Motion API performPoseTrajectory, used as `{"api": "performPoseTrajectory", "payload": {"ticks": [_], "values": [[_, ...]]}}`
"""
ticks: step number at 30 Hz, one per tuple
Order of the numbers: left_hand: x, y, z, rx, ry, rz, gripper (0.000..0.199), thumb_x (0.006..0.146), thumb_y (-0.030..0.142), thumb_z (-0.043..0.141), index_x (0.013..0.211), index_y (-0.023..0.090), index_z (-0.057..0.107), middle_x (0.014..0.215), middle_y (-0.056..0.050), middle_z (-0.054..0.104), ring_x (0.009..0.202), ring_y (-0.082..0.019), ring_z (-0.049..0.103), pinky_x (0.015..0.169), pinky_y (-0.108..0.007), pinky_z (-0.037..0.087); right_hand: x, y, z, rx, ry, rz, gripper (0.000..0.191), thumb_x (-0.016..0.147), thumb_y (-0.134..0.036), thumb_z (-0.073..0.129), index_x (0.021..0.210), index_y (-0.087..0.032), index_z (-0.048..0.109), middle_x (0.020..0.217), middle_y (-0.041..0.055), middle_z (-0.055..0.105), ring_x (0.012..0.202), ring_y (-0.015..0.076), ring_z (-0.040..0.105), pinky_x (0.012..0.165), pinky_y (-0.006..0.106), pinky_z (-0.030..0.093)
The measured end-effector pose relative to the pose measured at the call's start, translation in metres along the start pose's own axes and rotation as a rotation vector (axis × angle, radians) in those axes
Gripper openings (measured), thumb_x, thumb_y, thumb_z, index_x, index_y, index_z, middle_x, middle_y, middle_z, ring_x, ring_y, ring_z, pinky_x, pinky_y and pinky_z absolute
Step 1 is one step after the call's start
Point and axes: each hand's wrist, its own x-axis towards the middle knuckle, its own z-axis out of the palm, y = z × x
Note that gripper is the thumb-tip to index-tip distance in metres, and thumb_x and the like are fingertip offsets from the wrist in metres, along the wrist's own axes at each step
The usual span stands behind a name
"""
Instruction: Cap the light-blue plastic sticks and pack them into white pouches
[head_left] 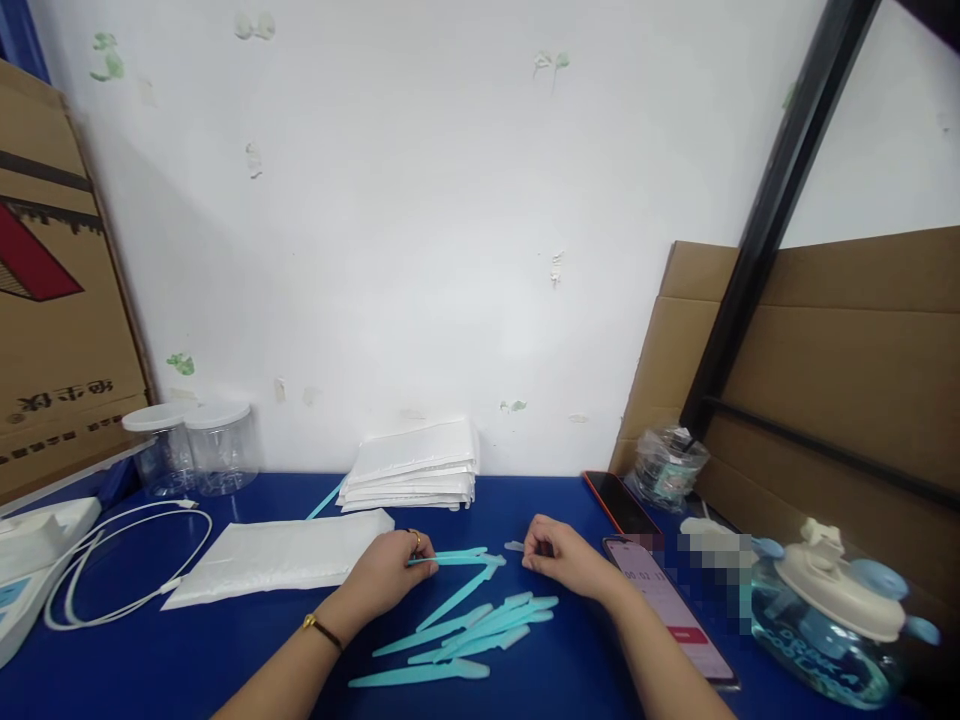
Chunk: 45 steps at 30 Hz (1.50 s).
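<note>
Left hand (390, 572): pinching slim turquoise plastic sticks (454, 556) by one end, above the blue tabletop (285, 655). Right hand (559, 555): fingers curled around one end of a small translucent plastic piece (514, 546). Loose turquoise sticks (465, 635) lie fanned just below, white padded envelope (277, 555) beside left hand.

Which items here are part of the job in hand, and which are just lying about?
Likely in the job:
teal tools, one in the left hand
small translucent piece at the right hand
white packets, less sure

Likely lying about:
two phones
white cable
lidded jars
drinks jug
cardboard
</note>
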Motion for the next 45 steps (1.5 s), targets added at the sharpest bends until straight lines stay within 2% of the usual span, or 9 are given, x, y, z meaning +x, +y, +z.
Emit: {"api": "performPoseTrajectory", "payload": {"ticks": [3, 8, 14, 24, 29, 33, 37, 41, 45], "values": [[0.001, 0.000, 0.001, -0.041, -0.012, 0.005, 0.021, 0.078, 0.038, 0.050, 0.076, 0.020, 0.062, 0.074, 0.002, 0.061, 0.070, -0.015, 0.053, 0.060, -0.023, 0.033, 0.002, -0.007, 0.007, 0.077, -0.029, -0.017, 0.013, 0.075, -0.028, 0.066, 0.086, -0.020, 0.066, 0.079, -0.0002, 0.061, 0.065, 0.0124, 0.053, 0.059, 0.022, 0.041], [0.002, -0.002, 0.002, -0.081, -0.008, -0.014, 0.022, 0.076, 0.038, 0.052, 0.075, 0.019, 0.062, 0.072, 0.002, 0.060, 0.069, -0.014, 0.052, 0.060, -0.022, 0.034, 0.004, -0.005, 0.009, 0.113, 0.017, -0.006, 0.013, 0.079, -0.024, 0.058, 0.074, -0.017, 0.068, 0.072, 0.0010, 0.064, 0.064, 0.0133, 0.054, 0.058, 0.022, 0.040], [0.004, -0.011, 0.004, -0.133, -0.013, -0.008, 0.023, 0.076, 0.040, 0.053, 0.075, 0.019, 0.063, 0.071, 0.002, 0.059, 0.068, -0.014, 0.052, 0.060, -0.022, 0.034, 0.004, -0.009, 0.011, 0.157, -0.007, 0.008, 0.024, 0.076, -0.036, 0.065, 0.092, -0.019, 0.069, 0.070, -0.0001, 0.063, 0.059, 0.0122, 0.052, 0.054, 0.022, 0.039], [0.006, -0.007, 0.007, -0.068, 0.000, 0.046, 0.023, 0.077, 0.041, 0.053, 0.076, 0.021, 0.065, 0.075, 0.001, 0.062, 0.071, -0.014, 0.054, 0.062, -0.023, 0.036, 0.006, 0.002, 0.013, 0.176, -0.039, -0.016, 0.019, 0.077, -0.036, 0.064, 0.078, -0.017, 0.070, 0.074, 0.0015, 0.065, 0.061, 0.0130, 0.054, 0.055, 0.022, 0.040], [0.003, -0.019, -0.006, -0.037, 0.015, -0.045, 0.023, 0.077, 0.040, 0.052, 0.078, 0.022, 0.066, 0.077, 0.001, 0.065, 0.074, -0.016, 0.056, 0.064, -0.023, 0.037, 0.001, 0.015, 0.001, 0.063, 0.023, 0.029, 0.016, 0.077, -0.032, 0.063, 0.075, -0.017, 0.069, 0.076, 0.0019, 0.064, 0.067, 0.0147, 0.056, 0.061, 0.024, 0.042], [0.001, -0.017, -0.008, 0.066, 0.045, -0.003, 0.017, 0.076, 0.036, 0.055, 0.077, 0.025, 0.067, 0.082, 0.001, 0.066, 0.081, -0.018, 0.057, 0.068, -0.025, 0.036, 0.004, 0.004, 0.005, -0.076, 0.069, -0.014, 0.010, 0.074, -0.028, 0.067, 0.081, -0.021, 0.070, 0.089, 0.0027, 0.060, 0.078, 0.0168, 0.055, 0.070, 0.027, 0.043], [0.001, -0.009, -0.005, 0.125, 0.087, 0.006, 0.017, 0.073, 0.035, 0.060, 0.086, 0.026, 0.066, 0.087, 0.000, 0.065, 0.086, -0.019, 0.057, 0.074, -0.027, 0.037, 0.010, -0.016, 0.018, -0.194, 0.003, -0.086, 0.018, 0.076, -0.025, 0.066, 0.094, -0.025, 0.067, 0.095, 0.0027, 0.056, 0.091, 0.0196, 0.052, 0.082, 0.031, 0.040], [-0.002, -0.001, -0.003, 0.078, 0.133, 0.054, 0.024, 0.076, 0.040, 0.059, 0.094, 0.025, 0.064, 0.094, -0.001, 0.064, 0.091, -0.020, 0.055, 0.078, -0.028, 0.037, 0.012, -0.022, 0.025, -0.240, -0.054, -0.094, 0.009, 0.074, -0.021, 0.067, 0.083, -0.024, 0.065, 0.095, 0.0015, 0.055, 0.093, 0.0197, 0.050, 0.083, 0.032, 0.038], [-0.005, 0.008, 0.005, 0.048, 0.052, 0.132, 0.024, 0.078, 0.044, 0.056, 0.091, 0.025, 0.064, 0.088, 0.000, 0.063, 0.087, -0.019, 0.055, 0.076, -0.028, 0.036, 0.011, -0.019, 0.026, -0.235, -0.062, -0.096, 0.008, 0.075, -0.016, 0.065, 0.080, -0.023, 0.063, 0.093, 0.0008, 0.055, 0.092, 0.0188, 0.051, 0.083, 0.030, 0.038]]}}
